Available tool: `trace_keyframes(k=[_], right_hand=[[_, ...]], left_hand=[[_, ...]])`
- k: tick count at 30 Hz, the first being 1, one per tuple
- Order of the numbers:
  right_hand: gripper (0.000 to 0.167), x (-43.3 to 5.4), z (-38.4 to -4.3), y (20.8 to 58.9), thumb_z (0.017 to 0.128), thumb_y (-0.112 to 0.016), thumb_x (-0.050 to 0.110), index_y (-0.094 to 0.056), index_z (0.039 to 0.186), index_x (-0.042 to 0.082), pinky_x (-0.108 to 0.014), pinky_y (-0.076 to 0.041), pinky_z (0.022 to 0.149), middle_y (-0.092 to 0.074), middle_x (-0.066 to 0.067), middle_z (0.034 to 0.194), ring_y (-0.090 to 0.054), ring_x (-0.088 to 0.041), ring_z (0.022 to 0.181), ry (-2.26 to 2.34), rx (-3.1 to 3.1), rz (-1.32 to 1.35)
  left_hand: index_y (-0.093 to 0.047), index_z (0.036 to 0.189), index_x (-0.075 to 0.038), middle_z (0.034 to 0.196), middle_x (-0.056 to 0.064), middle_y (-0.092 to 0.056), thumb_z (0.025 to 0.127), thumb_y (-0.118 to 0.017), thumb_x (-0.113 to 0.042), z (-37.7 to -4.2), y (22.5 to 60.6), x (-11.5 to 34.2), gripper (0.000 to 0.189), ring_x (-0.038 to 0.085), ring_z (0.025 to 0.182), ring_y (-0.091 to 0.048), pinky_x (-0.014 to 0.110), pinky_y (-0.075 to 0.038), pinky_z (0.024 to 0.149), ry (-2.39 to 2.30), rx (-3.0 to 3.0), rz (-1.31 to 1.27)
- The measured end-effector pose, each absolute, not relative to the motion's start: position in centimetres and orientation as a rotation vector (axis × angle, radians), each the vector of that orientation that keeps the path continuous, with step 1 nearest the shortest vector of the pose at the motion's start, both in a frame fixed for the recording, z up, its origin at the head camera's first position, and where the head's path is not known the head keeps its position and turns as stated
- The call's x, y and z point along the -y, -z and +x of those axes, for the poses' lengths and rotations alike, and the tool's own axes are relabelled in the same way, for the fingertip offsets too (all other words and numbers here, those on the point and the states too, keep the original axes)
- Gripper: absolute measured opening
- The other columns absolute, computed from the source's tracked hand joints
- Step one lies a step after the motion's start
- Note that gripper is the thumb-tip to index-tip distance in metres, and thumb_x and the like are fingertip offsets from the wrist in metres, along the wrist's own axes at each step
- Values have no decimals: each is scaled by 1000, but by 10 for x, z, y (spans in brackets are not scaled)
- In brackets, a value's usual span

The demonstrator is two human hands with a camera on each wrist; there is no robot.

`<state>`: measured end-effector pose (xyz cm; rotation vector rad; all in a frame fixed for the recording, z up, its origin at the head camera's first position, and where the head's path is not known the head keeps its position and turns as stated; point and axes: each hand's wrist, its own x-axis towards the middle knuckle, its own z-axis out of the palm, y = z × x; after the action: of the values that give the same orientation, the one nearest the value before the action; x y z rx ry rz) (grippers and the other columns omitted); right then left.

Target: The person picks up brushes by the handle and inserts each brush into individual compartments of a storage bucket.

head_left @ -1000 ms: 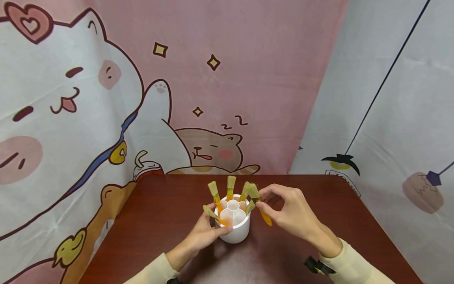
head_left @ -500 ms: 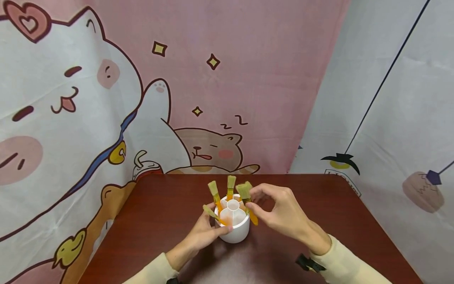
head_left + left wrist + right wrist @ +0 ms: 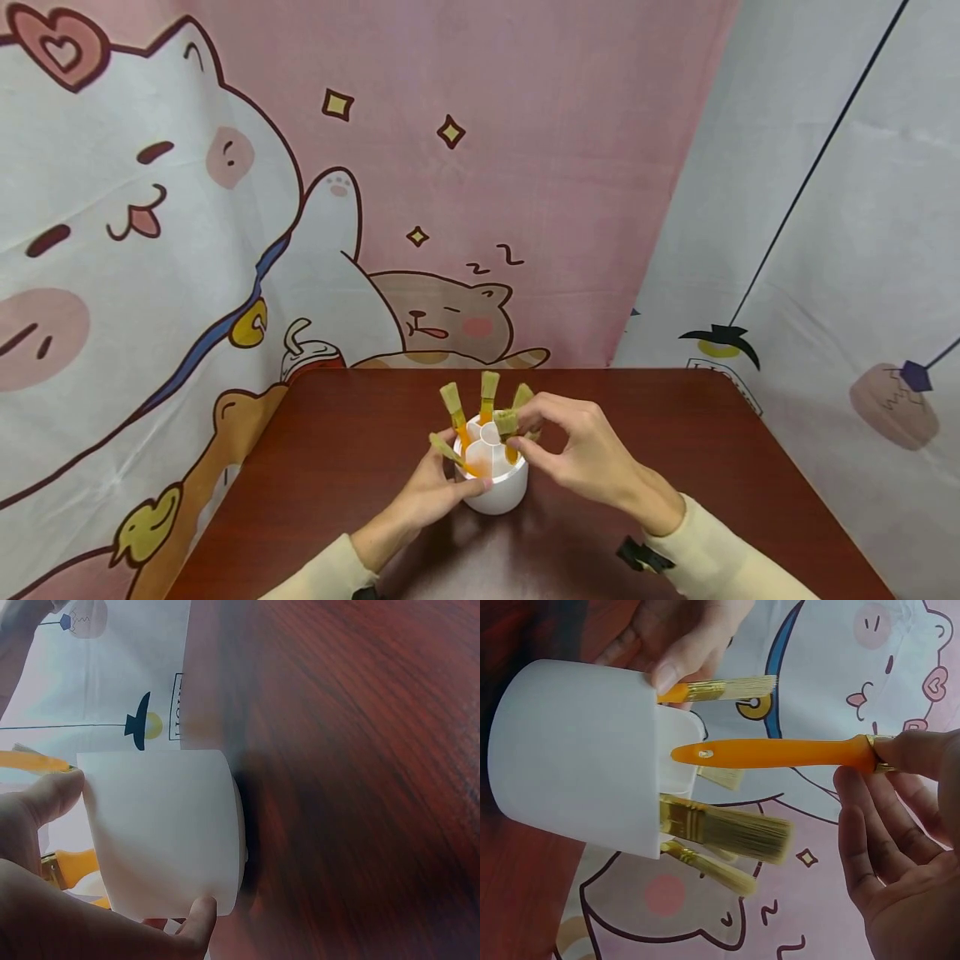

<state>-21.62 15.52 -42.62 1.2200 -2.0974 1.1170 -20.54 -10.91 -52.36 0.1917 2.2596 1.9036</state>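
A white round holder with several compartments stands on the table, and my left hand grips its left side. In the left wrist view, fingertips press on the holder's wall. My right hand pinches a paintbrush by its metal band, bristles up. The orange handle points down at the holder's open mouth, its tip near the rim in the right wrist view. Several other brushes stand in the holder around the rim, including a wide brush, a slim brush and a brush by my left thumb.
The dark red-brown table reaches back to a hanging cloth with cartoon animals. Another pale cloth hangs along the right side.
My right hand has moved left with the paintbrush, from beside the holder to over its right compartments. My left hand and the holder have stayed in place.
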Motion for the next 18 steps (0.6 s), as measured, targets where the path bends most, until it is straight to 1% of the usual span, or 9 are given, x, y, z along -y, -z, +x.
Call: trace_keyframes(k=[6,10,12,15,18], right_hand=[[38,-153,-222,434,91,-96,-2,-80,116,22,-26,-65,78,-82,10,105,-75,-5,88,-1089,2089,1280],[38,-152,-226,442,90,-98,1,-81,117,20,-26,-63,79,-84,10,105,-77,-8,87,-998,2089,1315],[36,-152,-228,445,90,-100,4,-82,116,20,-28,-62,84,-85,11,106,-78,-10,88,-928,2096,1324],[34,-153,-231,449,89,-101,7,-82,115,20,-34,-60,91,-85,12,107,-79,-11,92,-834,2106,1327],[33,-155,-233,452,89,-102,11,-84,114,22,-41,-57,101,-84,13,108,-78,-11,101,-747,2127,1323]], left_hand=[[-42,173,-6,169,20,-61,94,-96,-13,-205,523,110,96,40,154,-61,63,-50,126,-1890,-2279,196],[-41,173,-6,169,21,-61,94,-96,-13,-205,523,110,96,40,154,-60,62,-51,125,-1883,-2285,200],[-41,173,-5,169,21,-61,94,-96,-14,-205,522,111,97,41,156,-59,63,-51,126,-1881,-2281,198],[-40,174,-5,170,21,-60,95,-96,-14,-205,522,111,97,42,157,-58,63,-51,126,-1881,-2276,197],[-40,174,-5,170,21,-60,95,-96,-14,-205,523,111,97,41,156,-59,62,-51,125,-1880,-2275,198]])
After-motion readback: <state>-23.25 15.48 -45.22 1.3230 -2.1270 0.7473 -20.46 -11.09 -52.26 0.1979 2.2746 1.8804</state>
